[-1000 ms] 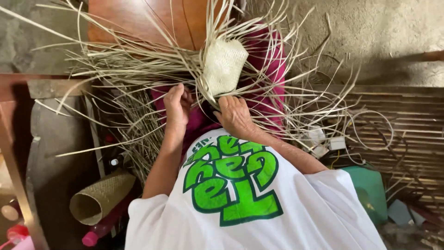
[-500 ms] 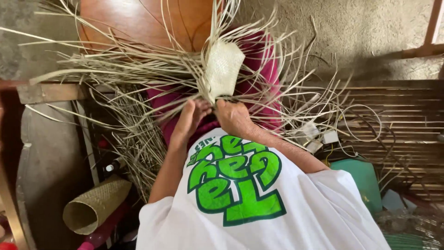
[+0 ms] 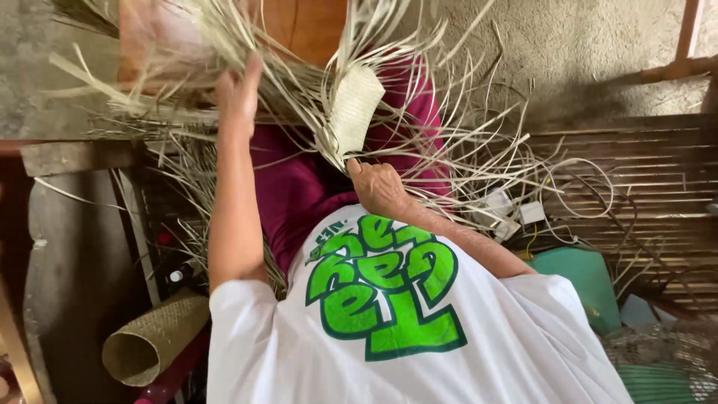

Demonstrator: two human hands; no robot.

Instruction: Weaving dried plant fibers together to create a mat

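A small pale woven panel (image 3: 357, 105) stands tilted above my lap, with long loose straw strips (image 3: 449, 127) fanning out from it on all sides. My right hand (image 3: 378, 187) grips the panel's lower corner where the strips gather. My left hand (image 3: 239, 93) is raised at the upper left, fingers stretched up and pressed into a bundle of strips (image 3: 172, 45). Whether it grips them is not clear. My white shirt with a green print (image 3: 389, 292) and my magenta trousers (image 3: 299, 187) fill the lower middle.
A rolled woven tube (image 3: 149, 344) lies at the lower left. An orange-brown wooden board (image 3: 307, 22) is behind the strips. A slatted bamboo bench (image 3: 643, 164) runs along the right, with white plugs and cables (image 3: 516, 213) and a green object (image 3: 583, 277) beside it.
My left hand has left the panel's base and swung up and to the left through the strips. My right hand stays at the base, and the panel has tilted.
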